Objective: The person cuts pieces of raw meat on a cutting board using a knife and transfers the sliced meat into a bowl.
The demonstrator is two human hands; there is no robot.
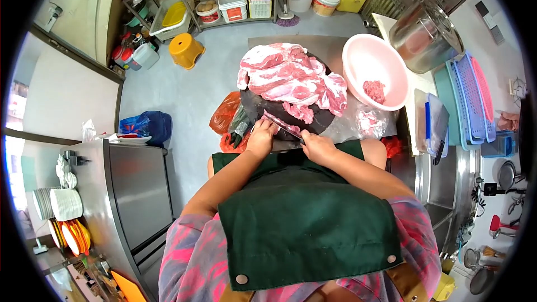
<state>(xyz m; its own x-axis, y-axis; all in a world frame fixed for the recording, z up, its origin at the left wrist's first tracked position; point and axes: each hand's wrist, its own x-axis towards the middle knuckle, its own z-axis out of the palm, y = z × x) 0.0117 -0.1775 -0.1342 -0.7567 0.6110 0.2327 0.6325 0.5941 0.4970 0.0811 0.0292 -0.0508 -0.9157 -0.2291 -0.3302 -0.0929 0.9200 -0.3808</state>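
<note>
My right hand is closed around the handle of a knife, whose blade slants up and left across the near part of a dark round chopping board. Beside the blade, my left hand has its fingers curled over a small piece of meat, partly hidden by them. A large slab of raw meat, pink with white fat, covers the far part of the board. One smaller flap of meat hangs off its near edge.
A pink bowl holding some cut meat stands right of the board. Near it lies a clear plastic bag. Red bags and dark gloves are to the left. A yellow stool stands on the floor farther left.
</note>
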